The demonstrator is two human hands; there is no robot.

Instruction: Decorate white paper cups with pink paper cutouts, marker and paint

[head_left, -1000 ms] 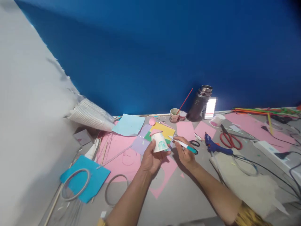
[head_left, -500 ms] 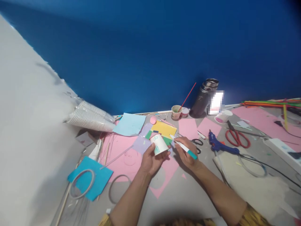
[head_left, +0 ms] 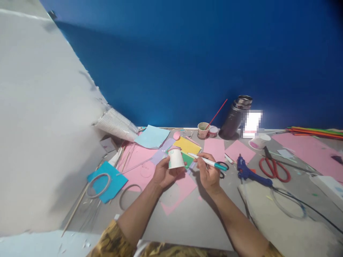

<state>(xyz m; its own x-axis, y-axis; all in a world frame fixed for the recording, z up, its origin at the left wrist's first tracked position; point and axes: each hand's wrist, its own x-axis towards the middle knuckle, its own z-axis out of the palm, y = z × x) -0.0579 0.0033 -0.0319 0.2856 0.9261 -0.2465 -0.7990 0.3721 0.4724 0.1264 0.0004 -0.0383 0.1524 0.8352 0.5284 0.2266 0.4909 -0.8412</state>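
Note:
My left hand (head_left: 164, 174) is closed round a small white paper cup (head_left: 176, 159), which it holds upside down with the narrow end up. Green marks show at the cup's left side. Between the fingers of my right hand (head_left: 208, 173) is a white marker pen (head_left: 207, 161) with a teal end, its tip pointing left toward the cup but apart from it. Under and behind the cup lie yellow paper (head_left: 186, 145), green paper (head_left: 187, 160) and pink paper (head_left: 184, 184). Black-handled scissors (head_left: 223, 166) lie partly hidden behind my right hand.
A blue glue gun (head_left: 250, 172), red-handled scissors (head_left: 274, 169) and a dark flask (head_left: 232, 119) stand or lie to the right. A paper cup with a red stick (head_left: 203, 131) is at the back. Stacked cups (head_left: 116, 125) and blue paper with a ring (head_left: 114, 184) are left.
My left hand has turned the cup, so its green drawing now shows only at the left edge. The pen has swung flatter in my right hand. The view has shifted leftward.

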